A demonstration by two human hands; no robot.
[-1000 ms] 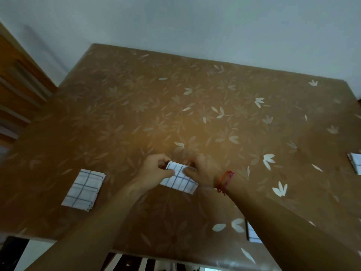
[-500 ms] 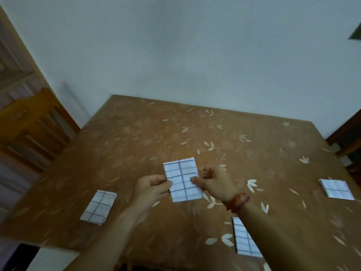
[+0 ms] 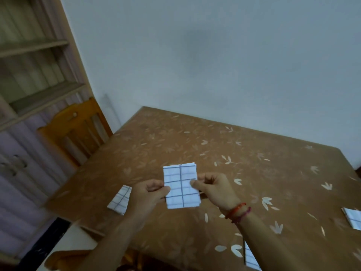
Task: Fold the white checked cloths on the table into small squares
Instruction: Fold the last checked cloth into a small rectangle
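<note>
A folded white checked cloth (image 3: 181, 185) is held upright in the air above the brown leaf-patterned table (image 3: 224, 153). My left hand (image 3: 149, 194) pinches its left edge and my right hand (image 3: 214, 187) pinches its right edge. A second folded checked cloth (image 3: 119, 200) lies on the table at the near left, partly behind my left hand. A third (image 3: 353, 218) lies at the right edge of view. A fourth (image 3: 251, 258) shows beside my right forearm, partly hidden by it.
A wooden chair (image 3: 76, 130) stands at the table's left side. Shelves (image 3: 33, 75) and a cabinet (image 3: 17, 173) fill the left wall. A plain wall stands behind the table's far edge. The table's near-left corner (image 3: 64, 210) drops to a dark floor.
Both hands lifted the folded cloth off the table and turned it upright in front of me. My head tilted up, so more wall and the shelves came into view.
</note>
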